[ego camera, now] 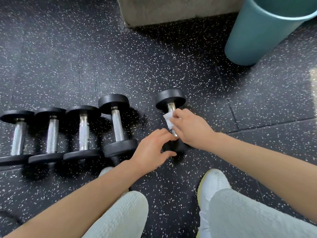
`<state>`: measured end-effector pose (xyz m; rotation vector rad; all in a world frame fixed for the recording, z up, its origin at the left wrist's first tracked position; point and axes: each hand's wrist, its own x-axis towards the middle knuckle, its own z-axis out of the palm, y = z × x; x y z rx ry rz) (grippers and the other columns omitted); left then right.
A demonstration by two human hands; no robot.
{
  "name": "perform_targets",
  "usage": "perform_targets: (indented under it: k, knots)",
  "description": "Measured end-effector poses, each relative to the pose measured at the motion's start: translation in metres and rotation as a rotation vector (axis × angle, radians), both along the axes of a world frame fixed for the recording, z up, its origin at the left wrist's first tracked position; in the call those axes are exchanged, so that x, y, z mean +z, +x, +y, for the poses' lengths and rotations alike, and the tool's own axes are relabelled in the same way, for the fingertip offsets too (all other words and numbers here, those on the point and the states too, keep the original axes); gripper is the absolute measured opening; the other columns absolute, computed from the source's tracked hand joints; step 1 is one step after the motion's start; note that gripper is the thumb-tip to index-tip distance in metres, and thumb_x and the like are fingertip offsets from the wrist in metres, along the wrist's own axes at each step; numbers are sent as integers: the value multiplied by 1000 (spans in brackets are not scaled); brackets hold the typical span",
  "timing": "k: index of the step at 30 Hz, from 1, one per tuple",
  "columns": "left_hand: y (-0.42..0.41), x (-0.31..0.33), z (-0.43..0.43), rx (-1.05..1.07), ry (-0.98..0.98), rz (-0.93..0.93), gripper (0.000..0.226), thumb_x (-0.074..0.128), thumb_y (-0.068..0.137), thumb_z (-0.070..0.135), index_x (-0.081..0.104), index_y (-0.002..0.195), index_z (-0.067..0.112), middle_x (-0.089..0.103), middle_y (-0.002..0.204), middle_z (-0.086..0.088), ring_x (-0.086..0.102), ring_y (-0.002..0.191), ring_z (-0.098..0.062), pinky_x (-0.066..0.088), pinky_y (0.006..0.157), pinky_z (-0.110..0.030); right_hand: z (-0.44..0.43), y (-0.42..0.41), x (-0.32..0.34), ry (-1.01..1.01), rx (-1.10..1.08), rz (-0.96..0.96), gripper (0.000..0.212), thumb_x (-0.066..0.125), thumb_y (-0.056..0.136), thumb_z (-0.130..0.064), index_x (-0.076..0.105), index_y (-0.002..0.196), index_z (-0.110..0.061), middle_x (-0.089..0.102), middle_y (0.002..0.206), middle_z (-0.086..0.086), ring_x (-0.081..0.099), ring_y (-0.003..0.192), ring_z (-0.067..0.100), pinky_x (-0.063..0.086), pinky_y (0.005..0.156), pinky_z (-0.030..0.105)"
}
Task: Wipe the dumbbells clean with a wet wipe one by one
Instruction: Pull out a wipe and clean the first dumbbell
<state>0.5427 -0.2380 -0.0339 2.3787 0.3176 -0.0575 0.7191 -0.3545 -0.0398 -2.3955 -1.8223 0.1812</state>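
Note:
Several black dumbbells with chrome handles lie on the speckled rubber floor. One dumbbell (170,99) lies apart at the right of the row. My right hand (192,128) presses a white wet wipe (167,120) around its handle. My left hand (151,148) rests on its near black head (173,146), fingers curved over it. The nearest dumbbell of the row (116,126) lies just left of my left hand. More dumbbells (84,133) continue to the left.
A teal bin (257,33) stands at the back right. A concrete block (171,11) is at the back middle. My knees in light trousers and white shoes (214,181) are at the bottom of the view.

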Motion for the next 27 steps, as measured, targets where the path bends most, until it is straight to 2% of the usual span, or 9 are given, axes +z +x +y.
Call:
perform_targets:
  k: [5,9,12,15,17,20,23,26,27]
  knots:
    - [1,-3,-3,3,-7,-23,47,85,84,37,66,127,30,56,118,20,52,113,-10,53,91,-43,10,11,-2,6,-19,83,31,42,102,-36,61,106,-12,47,122,1,45,102,22,49,66,36]
    - [1,-7,-5,-28,8,-23,54,84,85,32,63,135,33,53,125,15,50,117,-13,52,94,-42,27,18,0,0,-55,45,29,45,102,-30,61,113,-9,49,124,5,46,107,27,46,67,31]
    - [1,-10,-4,-49,2,-38,54,83,87,32,63,136,32,52,125,15,50,117,-11,51,97,-39,10,11,2,-1,-17,41,32,40,100,-29,60,114,-8,49,127,6,47,108,28,52,68,36]
    - [3,-14,-5,-58,-9,-53,52,82,88,32,63,137,30,52,125,14,51,114,-11,50,98,-38,-12,6,0,-12,-5,95,29,41,100,-27,61,115,-11,46,129,-1,46,107,22,48,65,31]
    - [3,-15,-7,-60,-21,-56,53,81,90,31,63,139,30,52,125,13,52,114,-11,50,99,-36,-15,8,2,-18,-3,142,32,37,101,-29,61,116,-13,45,130,-3,45,107,20,51,66,35]
    - [4,-15,-8,-71,-27,-57,56,79,91,31,60,144,32,50,126,14,54,115,-12,49,100,-33,-3,16,4,1,-16,168,33,39,100,-28,59,119,-9,45,130,3,45,108,24,51,68,39]
    - [6,-13,-7,-89,-10,-44,57,78,92,31,58,145,34,50,126,15,54,116,-11,51,98,-34,14,26,3,-11,-44,108,35,40,100,-27,58,122,-7,45,134,8,45,112,28,42,69,32]
    - [6,-13,-6,-104,2,-47,57,77,93,33,57,146,35,49,127,17,53,116,-10,53,95,-37,11,23,7,-26,10,-14,25,50,93,-23,69,98,-7,55,118,11,46,97,28,35,61,30]
    - [6,-13,-5,-107,5,-50,55,76,94,34,57,145,35,49,127,17,52,116,-9,54,94,-37,5,19,8,-20,14,-5,29,46,92,-26,68,93,-7,56,115,10,43,94,26,37,59,32]
